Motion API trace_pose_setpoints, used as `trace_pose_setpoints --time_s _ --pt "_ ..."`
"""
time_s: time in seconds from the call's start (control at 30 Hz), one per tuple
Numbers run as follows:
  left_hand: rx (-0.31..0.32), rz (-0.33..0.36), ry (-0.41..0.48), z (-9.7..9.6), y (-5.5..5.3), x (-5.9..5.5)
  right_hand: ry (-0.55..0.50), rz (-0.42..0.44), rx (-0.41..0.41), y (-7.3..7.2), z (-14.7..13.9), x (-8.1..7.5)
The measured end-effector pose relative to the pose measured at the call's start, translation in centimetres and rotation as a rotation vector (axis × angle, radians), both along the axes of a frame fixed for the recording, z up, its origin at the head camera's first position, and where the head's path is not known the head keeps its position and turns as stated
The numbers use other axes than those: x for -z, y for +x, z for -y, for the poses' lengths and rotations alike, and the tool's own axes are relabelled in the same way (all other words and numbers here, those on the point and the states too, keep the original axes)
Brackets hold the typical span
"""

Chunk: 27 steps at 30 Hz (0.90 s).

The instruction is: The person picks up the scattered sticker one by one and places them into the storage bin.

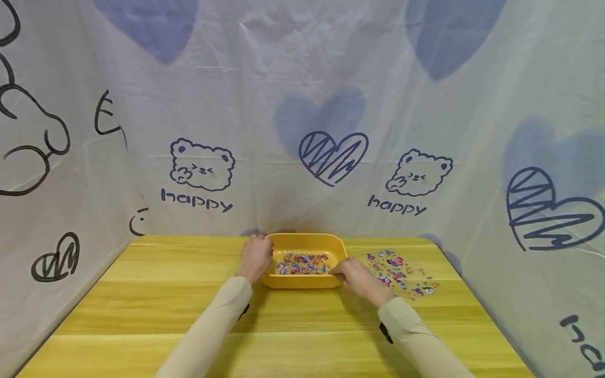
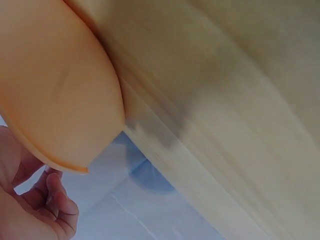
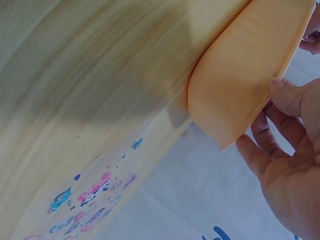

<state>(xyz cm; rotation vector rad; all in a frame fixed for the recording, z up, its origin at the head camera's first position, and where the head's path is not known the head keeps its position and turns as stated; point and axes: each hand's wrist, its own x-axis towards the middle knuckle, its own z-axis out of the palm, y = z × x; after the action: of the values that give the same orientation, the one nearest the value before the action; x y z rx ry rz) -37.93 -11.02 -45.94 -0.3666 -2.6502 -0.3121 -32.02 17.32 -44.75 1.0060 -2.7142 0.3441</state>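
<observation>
A yellow plastic tray (image 1: 302,282) with rounded corners rests near the table's far edge. On its floor lie many small colourful pieces (image 1: 302,264), which look like stickers. My left hand (image 1: 257,257) holds the tray's left rim; in the left wrist view its fingers (image 2: 65,207) are curled beside the rim. At the opposite end my right hand (image 1: 359,277) pinches the right rim. The right wrist view shows that thumb (image 3: 287,97) on the outer wall, with the fingers at the rim.
Right of the tray, colourful cartoon stickers (image 1: 399,273) lie on the wood-grain table (image 1: 302,331). A pale cloth (image 1: 264,184) printed with hearts and bears hangs behind the table and along both sides.
</observation>
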Motion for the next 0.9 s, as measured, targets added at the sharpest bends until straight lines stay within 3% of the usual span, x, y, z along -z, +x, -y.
trace_pose_setpoints --time_s 0.27,0.57,0.77,0.9 --pt "0.079 -0.075 0.054 0.5 1.6 0.0 0.001 -0.026 -0.003 -0.1 -0.2 0.2" --pt "0.157 -0.076 0.11 1.3 3.6 0.4 -0.02 -0.039 -0.001 -0.2 -0.3 0.5" --pt "0.206 -0.087 0.059 1.9 4.9 1.0 -0.066 -0.027 0.024 -0.1 -0.5 0.9" --pt "0.229 -0.053 0.04 2.0 5.6 1.1 -0.106 -0.043 0.047 0.0 -0.8 1.0"
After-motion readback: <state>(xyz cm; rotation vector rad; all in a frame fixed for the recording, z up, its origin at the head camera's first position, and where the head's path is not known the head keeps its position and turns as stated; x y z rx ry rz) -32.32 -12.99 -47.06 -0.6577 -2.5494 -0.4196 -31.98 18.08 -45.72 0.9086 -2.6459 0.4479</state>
